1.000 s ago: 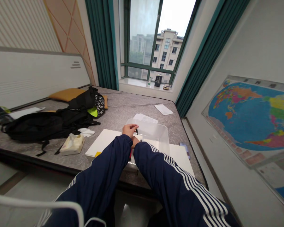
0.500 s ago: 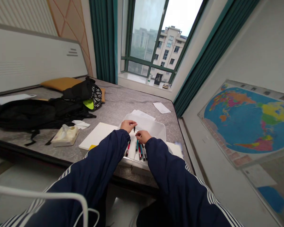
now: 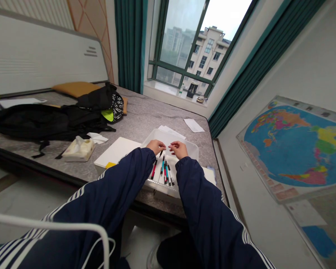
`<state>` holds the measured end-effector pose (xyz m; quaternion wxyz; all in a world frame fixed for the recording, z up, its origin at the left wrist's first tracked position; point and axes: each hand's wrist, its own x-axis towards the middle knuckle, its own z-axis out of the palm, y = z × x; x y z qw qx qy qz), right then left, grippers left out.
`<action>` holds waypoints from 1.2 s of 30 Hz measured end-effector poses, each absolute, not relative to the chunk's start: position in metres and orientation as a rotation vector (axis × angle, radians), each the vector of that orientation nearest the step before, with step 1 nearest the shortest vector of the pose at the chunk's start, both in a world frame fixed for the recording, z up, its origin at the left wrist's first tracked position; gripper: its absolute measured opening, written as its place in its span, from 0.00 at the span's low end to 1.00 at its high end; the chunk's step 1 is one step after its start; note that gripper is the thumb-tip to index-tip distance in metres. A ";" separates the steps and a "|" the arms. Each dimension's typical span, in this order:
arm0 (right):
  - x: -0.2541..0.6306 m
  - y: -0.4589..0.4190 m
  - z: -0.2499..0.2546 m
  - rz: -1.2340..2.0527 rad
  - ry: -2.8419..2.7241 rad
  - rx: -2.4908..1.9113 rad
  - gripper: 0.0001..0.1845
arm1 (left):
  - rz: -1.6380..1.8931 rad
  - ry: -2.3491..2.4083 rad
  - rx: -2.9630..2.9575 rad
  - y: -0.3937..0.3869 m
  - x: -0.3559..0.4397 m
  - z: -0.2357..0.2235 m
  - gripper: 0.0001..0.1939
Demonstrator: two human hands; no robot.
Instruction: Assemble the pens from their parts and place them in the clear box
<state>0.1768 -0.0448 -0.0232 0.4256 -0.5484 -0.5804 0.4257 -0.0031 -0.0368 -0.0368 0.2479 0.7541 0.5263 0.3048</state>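
My left hand is closed over a white plastic tray, pinching a short black pen-like piece that points down below the fingertips. Facing it, my right hand is raised over the tray with bent fingers slightly apart, and no object shows between them. The translucent white tray stands at the table's front edge. Inside lie several pens: a red and black pen on the left, a teal pen in the middle, and a black and white pen on the right, among others close together.
Left of the tray lies a white box or board with a yellow patch. A tissue pack, a black backpack and a zebra-patterned item lie farther left. Loose paper rests behind. A world map hangs right.
My right hand has lifted off the pens and moved up and right. My left hand stays over the tray with the black piece. The pens show more fully, and the view has shifted slightly.
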 end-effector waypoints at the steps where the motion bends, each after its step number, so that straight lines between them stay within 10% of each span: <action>1: 0.178 -0.044 -0.024 1.047 -1.482 -1.376 0.08 | 0.841 1.442 2.057 -0.037 -0.003 -0.037 0.12; 36: 0.179 -0.045 -0.035 0.921 -1.759 -1.398 0.05 | 0.744 1.508 2.143 -0.045 -0.003 -0.029 0.11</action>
